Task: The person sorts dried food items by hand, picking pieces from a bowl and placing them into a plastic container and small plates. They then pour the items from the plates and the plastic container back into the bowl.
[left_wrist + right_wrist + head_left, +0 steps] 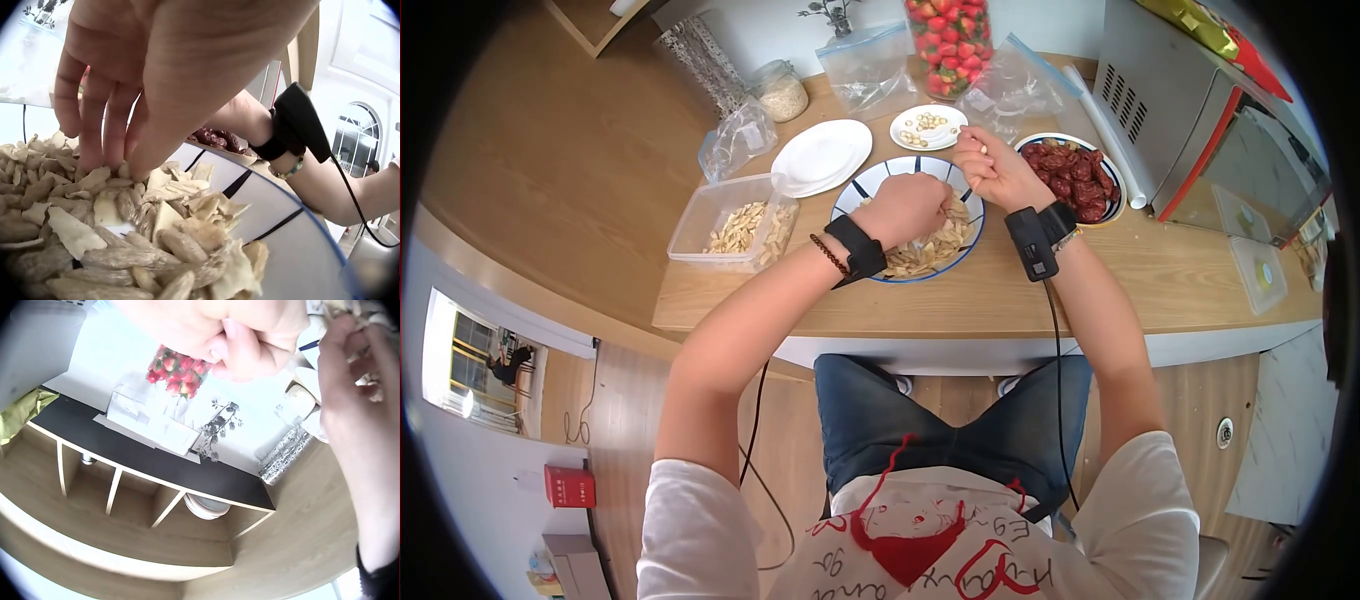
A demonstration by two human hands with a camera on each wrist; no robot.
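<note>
My left hand (908,208) reaches down into the white, blue-striped bowl (974,200). In the left wrist view, that hand's (134,69) extended fingers touch pale dried pieces (181,244); whether any is gripped is hidden. Just above the bowl's right side, my right hand (997,175) has its fingers curled and pinches a small pale piece (984,149), seen between thumb and finger in the right wrist view, where the hand (240,337) is at the top. Behind the bowl, a small white plate (897,130) holds several round pale pieces.
A clear tub (690,225) of pale pieces and stacked white plates (820,158) lie left. Right stand a bowl of dark red dried fruit (1085,180) and an oven-like appliance (1200,120). Behind are plastic bags (865,75), a strawberry container (948,45) and a jar (780,95).
</note>
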